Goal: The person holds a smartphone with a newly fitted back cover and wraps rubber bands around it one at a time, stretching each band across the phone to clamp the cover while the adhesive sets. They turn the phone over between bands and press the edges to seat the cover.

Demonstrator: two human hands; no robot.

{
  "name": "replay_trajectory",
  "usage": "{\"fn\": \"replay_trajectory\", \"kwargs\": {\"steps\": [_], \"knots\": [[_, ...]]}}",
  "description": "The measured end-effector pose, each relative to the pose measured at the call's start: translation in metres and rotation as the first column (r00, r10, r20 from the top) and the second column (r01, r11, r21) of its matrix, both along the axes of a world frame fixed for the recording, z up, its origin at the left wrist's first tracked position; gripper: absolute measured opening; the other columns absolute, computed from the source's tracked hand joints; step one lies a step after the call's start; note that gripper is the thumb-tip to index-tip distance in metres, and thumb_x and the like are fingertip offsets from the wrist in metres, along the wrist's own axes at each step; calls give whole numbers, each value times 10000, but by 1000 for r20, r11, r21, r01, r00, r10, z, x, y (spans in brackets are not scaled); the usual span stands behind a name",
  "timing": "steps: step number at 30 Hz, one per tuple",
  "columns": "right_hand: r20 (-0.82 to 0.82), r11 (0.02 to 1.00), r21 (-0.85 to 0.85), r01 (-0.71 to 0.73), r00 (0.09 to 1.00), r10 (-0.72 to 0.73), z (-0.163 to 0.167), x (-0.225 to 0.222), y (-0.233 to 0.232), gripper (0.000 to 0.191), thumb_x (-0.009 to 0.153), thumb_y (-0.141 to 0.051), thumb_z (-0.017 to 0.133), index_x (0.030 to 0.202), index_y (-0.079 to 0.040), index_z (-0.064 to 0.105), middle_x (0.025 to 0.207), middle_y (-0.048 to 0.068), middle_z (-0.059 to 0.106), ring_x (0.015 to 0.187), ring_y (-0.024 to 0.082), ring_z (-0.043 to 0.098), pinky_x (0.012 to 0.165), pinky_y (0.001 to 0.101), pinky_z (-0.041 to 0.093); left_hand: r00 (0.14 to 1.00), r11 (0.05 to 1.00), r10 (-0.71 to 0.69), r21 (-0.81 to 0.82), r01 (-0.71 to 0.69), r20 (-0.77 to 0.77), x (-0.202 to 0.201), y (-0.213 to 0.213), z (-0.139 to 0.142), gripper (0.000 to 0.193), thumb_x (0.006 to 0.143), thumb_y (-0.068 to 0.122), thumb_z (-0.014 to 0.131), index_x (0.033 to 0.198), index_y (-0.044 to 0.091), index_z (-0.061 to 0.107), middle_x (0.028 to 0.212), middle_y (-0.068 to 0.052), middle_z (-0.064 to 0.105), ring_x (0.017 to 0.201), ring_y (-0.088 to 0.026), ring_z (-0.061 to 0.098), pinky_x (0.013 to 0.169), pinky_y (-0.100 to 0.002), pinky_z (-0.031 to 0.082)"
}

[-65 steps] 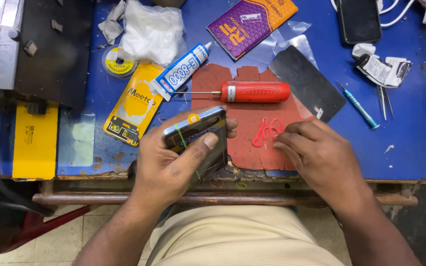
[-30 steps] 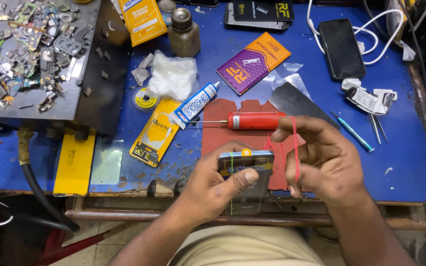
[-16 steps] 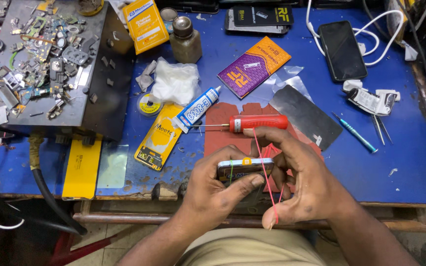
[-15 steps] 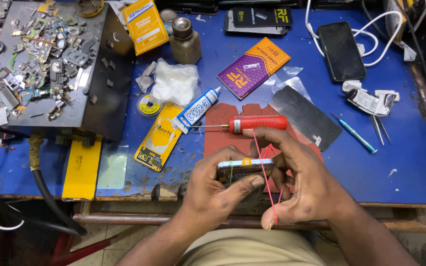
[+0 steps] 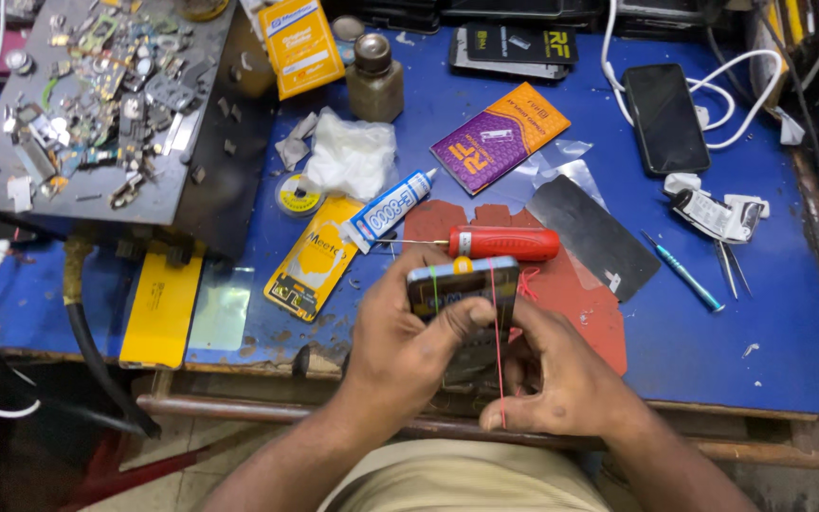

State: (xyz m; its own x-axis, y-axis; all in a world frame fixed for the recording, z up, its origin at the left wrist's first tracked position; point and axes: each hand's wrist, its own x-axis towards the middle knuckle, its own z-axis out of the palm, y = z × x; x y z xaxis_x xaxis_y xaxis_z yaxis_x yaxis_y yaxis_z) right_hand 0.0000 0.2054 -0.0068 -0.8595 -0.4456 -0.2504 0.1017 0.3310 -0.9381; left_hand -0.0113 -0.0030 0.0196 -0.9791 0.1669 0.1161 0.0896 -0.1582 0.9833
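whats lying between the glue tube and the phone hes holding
In the head view, the thin metal shaft of the red-handled screwdriver crosses the gap between the glue tube and the held phone.

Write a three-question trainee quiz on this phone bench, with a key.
1. True or false: the left hand grips the phone.
2. What does the right hand stretch over the phone: A red rubber band, B white cable, C blue tape?
3. What lies just beyond the phone on the red mat?

Key: 1 true. 2 A. 3 the red-handled screwdriver.
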Motion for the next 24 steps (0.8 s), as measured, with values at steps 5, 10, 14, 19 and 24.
{"fn": "replay_trajectory", "kwargs": {"steps": [5, 10, 14, 19, 24], "knots": [[129, 995, -62, 82, 989, -74, -19, 15, 3, 364, 785, -83, 747, 1140, -13, 706, 762, 14, 672, 605, 81, 594, 531, 261, 489, 997, 991, 79, 103, -81, 25, -8, -1, 10, 289, 972, 228, 765, 1077, 39, 572, 946, 14, 652, 887, -49, 583, 798, -236, 517], [-217, 983, -184, 21, 974, -61, -32, 14, 12, 220, 879, 66, 594, 1070, 13, 690, 939, 36, 681, 765, 107, 670, 656, 259, 562, 995, 953, 50, 293, -73, 86, -10, 6, 15, 262, 977, 190, 748, 1097, 35, 574, 978, 5, 664, 894, -62, 610, 809, -252, 539], [-471, 978, -199, -59, 881, -43, -43, 10, 20, 221, 930, 65, 606, 1143, 12, 627, 1099, 68, 663, 954, 152, 651, 813, 280, 541, 996, 969, 58, 234, -72, 65, -7, 6, 12, 257, 971, 201, 733, 1111, 56, 573, 980, 18, 664, 916, -43, 611, 841, -233, 534], [-148, 830, -557, 32, 979, -138, -50, 19, 15, 501, 906, 111, 496, 1402, 53, 461, 1289, 162, 605, 1187, 248, 624, 1004, 362, 534, 995, 952, 75, 293, -92, 69, -5, 4, 7, 259, 998, 208, 743, 1074, 51, 552, 962, 10, 647, 909, -56, 598, 823, -239, 522], [-94, 722, -685, 98, 971, -221, -32, 24, 10, 628, 866, 138, 522, 1484, 76, 424, 1450, 230, 542, 1360, 324, 560, 1139, 452, 481, 991, 950, 97, 289, -120, 92, -9, 6, 2, 248, 979, 216, 737, 1066, 58, 567, 953, 7, 659, 903, -55, 609, 809, -242, 533]]}}
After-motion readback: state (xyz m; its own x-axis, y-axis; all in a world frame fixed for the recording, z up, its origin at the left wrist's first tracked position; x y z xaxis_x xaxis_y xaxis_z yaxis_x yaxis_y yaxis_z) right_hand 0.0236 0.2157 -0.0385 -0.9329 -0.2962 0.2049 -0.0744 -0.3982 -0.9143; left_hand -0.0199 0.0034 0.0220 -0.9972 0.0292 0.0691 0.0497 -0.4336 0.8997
